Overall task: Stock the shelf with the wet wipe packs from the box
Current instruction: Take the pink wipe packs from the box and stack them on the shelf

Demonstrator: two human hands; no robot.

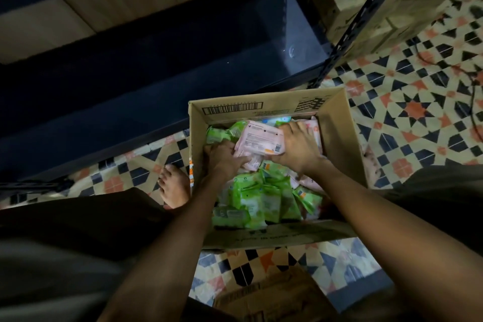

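Observation:
An open cardboard box (pixel 339 138) stands on the tiled floor, filled with several green wet wipe packs (pixel 258 198) and pink ones. Both my hands reach into its far half. My left hand (pixel 224 157) grips the left end of a pink wet wipe pack (pixel 261 138), which lies label up. My right hand (pixel 298 149) clasps the right end of that same pack, fingers spread over its edge. The dark blue shelf (pixel 162 81) runs just beyond the box, its board bare.
Cardboard cartons (pixel 371 0) sit on the neighbouring rack at upper right, behind a slotted black post (pixel 350 31). A higher shelf holds brown boxes (pixel 86 2). My bare foot (pixel 173 185) stands left of the box. A cable (pixel 473 86) trails on the patterned floor.

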